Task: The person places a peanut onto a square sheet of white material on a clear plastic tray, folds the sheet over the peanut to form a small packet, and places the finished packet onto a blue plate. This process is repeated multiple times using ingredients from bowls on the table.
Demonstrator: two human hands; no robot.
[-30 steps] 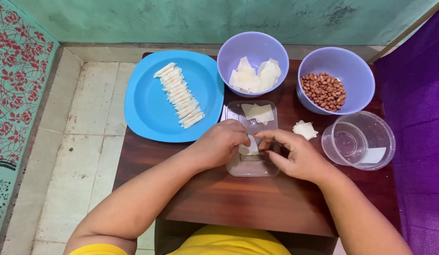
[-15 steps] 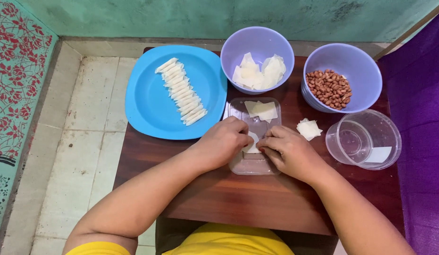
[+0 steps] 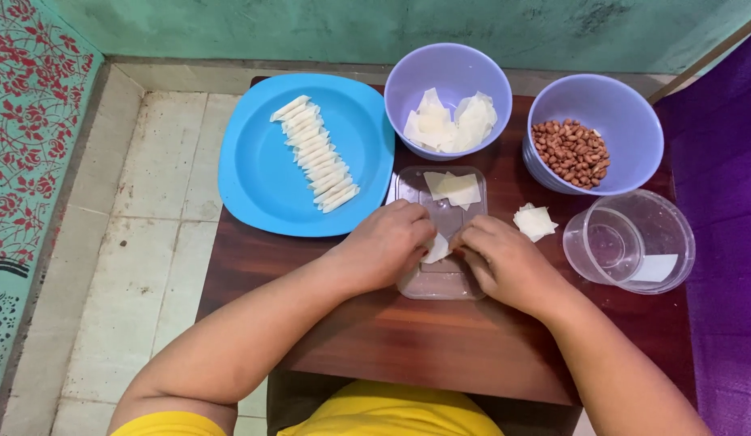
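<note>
My left hand (image 3: 389, 244) and my right hand (image 3: 504, 260) meet over a clear plastic lid (image 3: 440, 282) on the brown wooden table (image 3: 407, 339). Both pinch one small white wrapper piece (image 3: 437, 249) between the fingertips. Two more white wrapper squares (image 3: 453, 187) lie at the lid's far end. A blue plate (image 3: 262, 178) to the left carries a row of several rolled white sticks (image 3: 315, 153).
A purple bowl (image 3: 416, 73) of white wrapper squares stands behind the lid. Another purple bowl (image 3: 625, 121) holds peanuts (image 3: 571, 150). A loose wrapper (image 3: 533, 221) and a clear round container (image 3: 633, 238) sit at the right. Tiled floor (image 3: 141, 242) lies left of the table.
The camera view has shifted slightly. Both hands stay over the lid, fingers working the same wrapper piece.
</note>
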